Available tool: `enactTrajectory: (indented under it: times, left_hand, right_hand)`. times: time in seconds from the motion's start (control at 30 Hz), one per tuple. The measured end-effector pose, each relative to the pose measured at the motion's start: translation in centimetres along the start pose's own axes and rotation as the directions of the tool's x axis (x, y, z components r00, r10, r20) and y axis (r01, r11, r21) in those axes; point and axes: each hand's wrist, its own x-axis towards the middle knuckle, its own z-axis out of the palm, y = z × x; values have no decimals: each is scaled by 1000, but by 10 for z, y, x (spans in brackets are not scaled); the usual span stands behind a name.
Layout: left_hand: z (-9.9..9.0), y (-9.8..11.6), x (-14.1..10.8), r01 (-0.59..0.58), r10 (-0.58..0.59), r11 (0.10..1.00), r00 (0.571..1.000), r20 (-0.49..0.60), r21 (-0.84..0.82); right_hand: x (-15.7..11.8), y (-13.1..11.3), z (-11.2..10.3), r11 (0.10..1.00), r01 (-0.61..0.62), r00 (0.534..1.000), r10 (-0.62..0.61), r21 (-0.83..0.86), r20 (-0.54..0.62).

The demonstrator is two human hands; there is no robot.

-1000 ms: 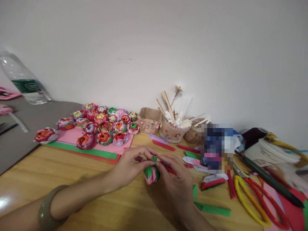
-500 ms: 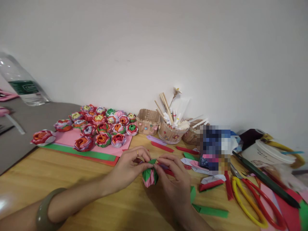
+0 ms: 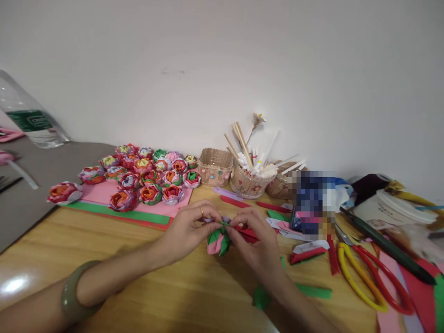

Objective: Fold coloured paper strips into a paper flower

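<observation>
- The left hand [image 3: 189, 229] and the right hand [image 3: 258, 240] are meeting over the wooden counter [image 3: 138, 277], both pinching a small folded paper flower [image 3: 218, 240].
- The flower is showing pink at its base with green leaf-like folds wrapping its sides; a red strip is sticking out toward the right hand.
- The left fingers [image 3: 211, 217] are clamping on the flower's top; the right fingers are pressing together on its upper right edge.
- The flower is sitting just in front of the pink sheet [image 3: 104, 194], which is carrying many finished flowers [image 3: 149, 173].
- Right of that sheet, baskets [image 3: 215, 169] are standing by the wall.
- A green bangle [image 3: 71, 293] is circling the left forearm.
</observation>
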Motion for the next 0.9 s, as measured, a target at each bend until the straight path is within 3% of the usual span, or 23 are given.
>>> enactTrajectory:
  times: [0.1,0.17,0.3,0.4,0.5,0.7,0.83,0.9]
  left_hand:
    - [-1,0,0,-24,23,995,1000,13,96]
    - [-2,1,-1,-40,39,988,999,13,147]
    - [-3,1,-1,20,-19,991,1000,-9,132]
    - [-3,0,1,166,-166,986,986,23,17]
    - [-2,-3,6,331,-318,929,943,102,-164]
    - [-3,-5,12,536,-508,799,844,171,-273]
    - [-2,-2,12,574,-558,770,818,142,-279]
    - [-2,-1,12,581,-572,762,811,124,-284]
  right_hand:
    - [-2,1,0,981,127,992,-125,-143,24]
    - [-2,2,0,980,129,991,-124,-149,45]
    - [2,4,0,995,-104,986,102,7,133]
    - [5,5,1,953,-273,940,237,128,244]
    - [5,5,2,889,-404,894,333,214,300]
    - [4,9,3,835,-487,849,385,254,361]
    - [3,12,3,835,-513,812,396,200,429]
    - [2,13,4,853,-492,823,392,172,411]
